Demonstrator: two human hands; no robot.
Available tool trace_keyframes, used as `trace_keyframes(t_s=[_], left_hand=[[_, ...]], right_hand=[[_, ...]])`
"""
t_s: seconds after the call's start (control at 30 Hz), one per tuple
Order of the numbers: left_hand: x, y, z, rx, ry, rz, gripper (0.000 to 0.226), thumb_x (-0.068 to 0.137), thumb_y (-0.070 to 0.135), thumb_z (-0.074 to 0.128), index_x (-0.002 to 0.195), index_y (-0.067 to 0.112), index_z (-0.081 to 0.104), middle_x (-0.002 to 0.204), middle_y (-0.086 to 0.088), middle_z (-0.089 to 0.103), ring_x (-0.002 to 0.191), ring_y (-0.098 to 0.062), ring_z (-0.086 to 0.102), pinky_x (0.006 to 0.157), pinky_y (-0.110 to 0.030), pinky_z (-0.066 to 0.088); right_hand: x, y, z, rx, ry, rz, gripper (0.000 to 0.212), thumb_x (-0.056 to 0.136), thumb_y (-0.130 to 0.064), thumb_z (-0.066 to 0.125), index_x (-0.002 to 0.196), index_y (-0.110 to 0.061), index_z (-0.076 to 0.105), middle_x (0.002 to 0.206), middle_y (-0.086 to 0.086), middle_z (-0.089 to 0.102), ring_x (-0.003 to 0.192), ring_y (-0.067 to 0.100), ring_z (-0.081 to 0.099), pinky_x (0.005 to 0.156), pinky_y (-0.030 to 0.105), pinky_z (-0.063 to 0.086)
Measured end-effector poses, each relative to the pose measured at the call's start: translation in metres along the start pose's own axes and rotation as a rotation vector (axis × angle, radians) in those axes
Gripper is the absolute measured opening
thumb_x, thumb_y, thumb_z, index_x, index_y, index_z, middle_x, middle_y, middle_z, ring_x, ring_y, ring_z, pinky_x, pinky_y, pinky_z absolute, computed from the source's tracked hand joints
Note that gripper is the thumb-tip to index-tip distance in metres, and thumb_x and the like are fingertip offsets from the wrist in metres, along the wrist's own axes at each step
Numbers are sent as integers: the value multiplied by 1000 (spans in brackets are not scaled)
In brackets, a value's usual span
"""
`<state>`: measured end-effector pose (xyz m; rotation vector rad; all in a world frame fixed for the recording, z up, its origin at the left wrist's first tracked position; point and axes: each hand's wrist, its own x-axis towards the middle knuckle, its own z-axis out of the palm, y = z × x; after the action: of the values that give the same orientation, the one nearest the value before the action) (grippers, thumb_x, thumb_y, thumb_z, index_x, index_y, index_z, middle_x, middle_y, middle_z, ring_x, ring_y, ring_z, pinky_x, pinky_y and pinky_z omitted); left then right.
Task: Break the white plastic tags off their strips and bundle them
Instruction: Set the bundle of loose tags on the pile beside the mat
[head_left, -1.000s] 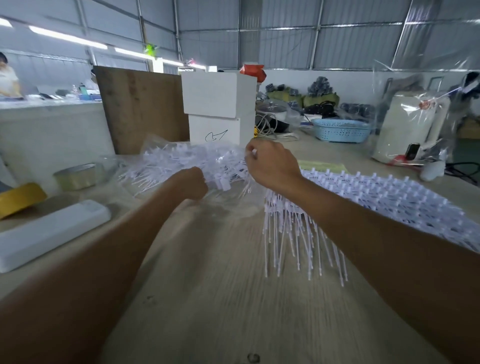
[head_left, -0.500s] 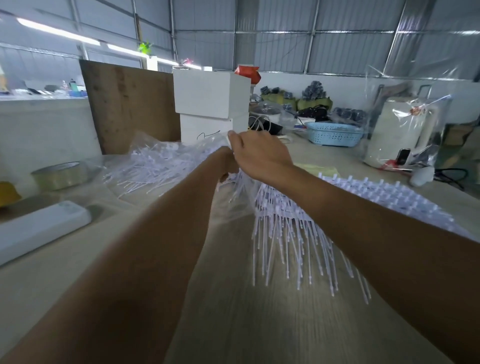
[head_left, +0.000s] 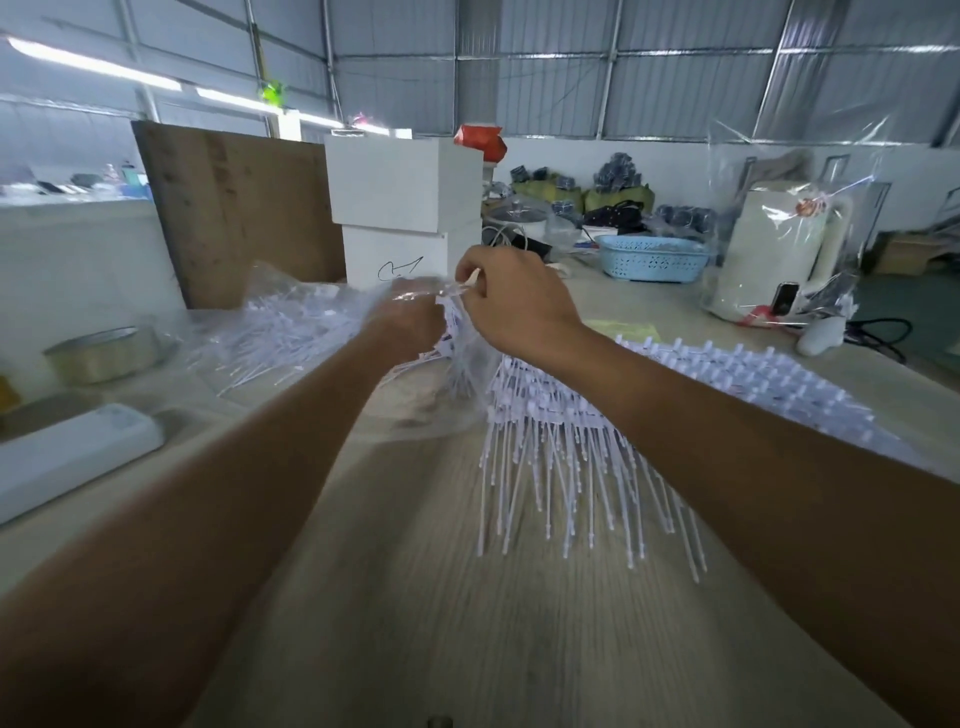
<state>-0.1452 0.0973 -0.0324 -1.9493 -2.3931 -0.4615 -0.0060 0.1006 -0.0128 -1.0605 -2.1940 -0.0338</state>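
A stack of white plastic tag strips lies on the table at centre right, its thin stems fanning down toward me. My right hand is above the stack's far end and pinches a white tag between thumb and fingers. Just left of it, my left hand grips a bunch of white tags, its fingers partly hidden behind the right hand. A clear plastic bag of loose white tags lies to the left of both hands.
Two stacked white boxes and a brown board stand behind the bag. A tape roll and a white flat block lie at left. A blue basket and a bagged white kettle stand at right.
My left hand has moved right and now sits beside my right hand at the stack's far end. The view has shifted slightly.
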Motion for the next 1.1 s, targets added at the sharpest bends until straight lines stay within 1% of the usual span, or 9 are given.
trace_keyframes(t_s=[0.1, 0.23, 0.4, 0.5, 0.57, 0.7, 0.8, 1.0, 1.1], left_hand=[[7, -32, -2, 53, 28, 17, 42, 106, 21, 38, 145, 7, 44, 146, -18, 48, 134, -34, 45, 70, -7, 42], [-9, -46, -21, -30, -170, 147, 22, 93, 9, 53, 105, 13, 71, 92, -6, 76, 79, -23, 69, 61, -28, 56], [-57, 10, -38, -147, -289, 469, 19, 96, 15, 55, 89, 23, 71, 64, 2, 71, 52, -11, 65, 44, -20, 47], [-70, 55, -21, -316, -225, 554, 21, 95, 11, 55, 89, 21, 72, 66, 3, 70, 56, -10, 65, 47, -22, 50], [-70, 79, -3, -350, -131, 585, 19, 96, 10, 55, 98, 17, 73, 80, 3, 71, 71, -12, 68, 64, -27, 57], [-62, 106, 38, -92, -6, 455, 27, 99, 32, 54, 117, 15, 66, 116, -10, 65, 106, -27, 61, 91, -40, 51], [-64, 108, 59, -104, 29, 367, 30, 98, 36, 55, 101, 12, 72, 106, -10, 64, 105, -28, 58, 90, -45, 52], [-65, 97, 80, -182, 203, 337, 15, 95, 16, 55, 93, 17, 70, 106, -10, 58, 103, -28, 55, 92, -40, 47], [-66, 97, 84, -108, 213, 301, 22, 100, 26, 50, 109, 17, 68, 115, -8, 57, 113, -30, 50, 99, -46, 44]], right_hand=[[-3, 2, -7, 71, -19, -36, 24, 94, -13, 62, 117, -21, 65, 108, 3, 64, 96, 22, 61, 82, 38, 52], [-22, 15, -26, 172, -192, -101, 30, 91, -26, 70, 120, -23, 62, 102, 1, 59, 84, 15, 56, 73, 31, 45], [-69, 73, -56, 46, -221, 35, 15, 93, -21, 68, 108, -20, 70, 99, 1, 67, 82, 12, 59, 77, 29, 48], [-97, 110, -71, -98, -285, 166, 21, 92, -21, 67, 113, -17, 70, 108, 8, 67, 95, 22, 62, 83, 30, 45], [-113, 130, -78, -200, -341, 231, 29, 94, -27, 65, 121, -18, 67, 119, 11, 63, 107, 28, 60, 89, 30, 43], [-137, 151, -79, -217, -332, 264, 31, 96, -32, 62, 121, -15, 68, 123, 14, 62, 115, 30, 57, 99, 34, 41], [-150, 156, -67, -187, -268, 215, 26, 95, -27, 64, 114, -12, 71, 119, 13, 61, 114, 29, 56, 97, 33, 42], [-156, 164, -61, -13, -49, 256, 21, 97, -22, 62, 90, -9, 77, 74, -15, 50, 70, 2, 53, 62, 6, 32], [-153, 161, -61, -44, -67, 211, 18, 95, -17, 63, 89, -8, 77, 70, -17, 47, 66, 2, 52, 60, 11, 31]])
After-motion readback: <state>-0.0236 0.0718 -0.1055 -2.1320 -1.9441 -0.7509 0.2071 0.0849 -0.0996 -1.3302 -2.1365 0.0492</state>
